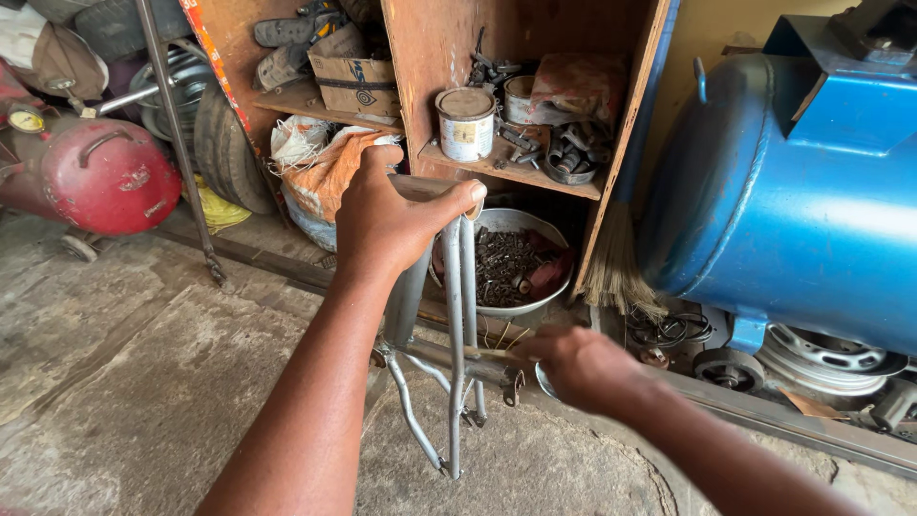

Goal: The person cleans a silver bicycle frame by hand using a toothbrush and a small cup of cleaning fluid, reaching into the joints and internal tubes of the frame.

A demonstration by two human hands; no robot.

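A grey bare metal bicycle frame (457,325) stands upright on the concrete floor in front of me. My left hand (387,215) grips its top end, thumb over the tube. Lower down and to the right, my right hand (583,368) is closed around a thin stick-like tool (492,354) that touches the frame near its lower cross tube. The hand is blurred, and what lies under it is hidden.
A wooden shelf (516,174) behind the frame carries tins, a carton and metal parts. A metal basin of rusty chain and bolts (511,268) sits below it. A blue tank on wheels (774,201) stands right, a red tank (95,177) left, a straw broom (611,268) between.
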